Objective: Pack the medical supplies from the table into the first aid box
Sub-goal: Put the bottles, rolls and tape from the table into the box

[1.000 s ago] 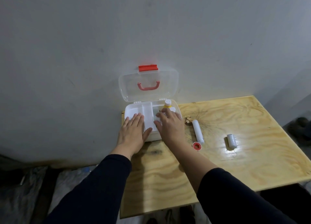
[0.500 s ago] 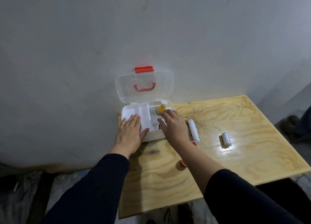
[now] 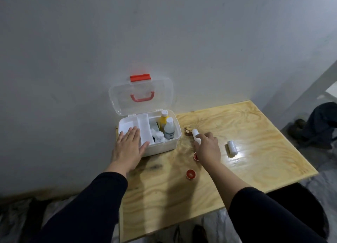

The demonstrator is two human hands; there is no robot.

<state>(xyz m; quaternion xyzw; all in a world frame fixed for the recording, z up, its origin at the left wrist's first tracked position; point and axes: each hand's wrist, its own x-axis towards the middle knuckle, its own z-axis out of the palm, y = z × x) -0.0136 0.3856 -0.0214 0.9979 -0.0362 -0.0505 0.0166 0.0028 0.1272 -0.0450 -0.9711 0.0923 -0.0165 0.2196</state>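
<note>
Right hand (image 3: 207,148): fingers curling onto the white tube (image 3: 196,135) on the table (image 3: 255,133), at 3 o'clock of the first aid box (image 3: 160,148); a firm grip not clear. Left hand (image 3: 127,148) flat, fingers straight, pressing the box's front-left rim. Step: pick up tube. Next: close grip, lift, carry to 9 o'clock into the box. White roll (image 3: 232,146) and red cap (image 3: 191,174) not yet packed.

The right hand (image 3: 207,148) is covering most of the white tube (image 3: 196,136) and part of a red cap (image 3: 195,156), hiding whether its fingers are gripping the tube.
</note>
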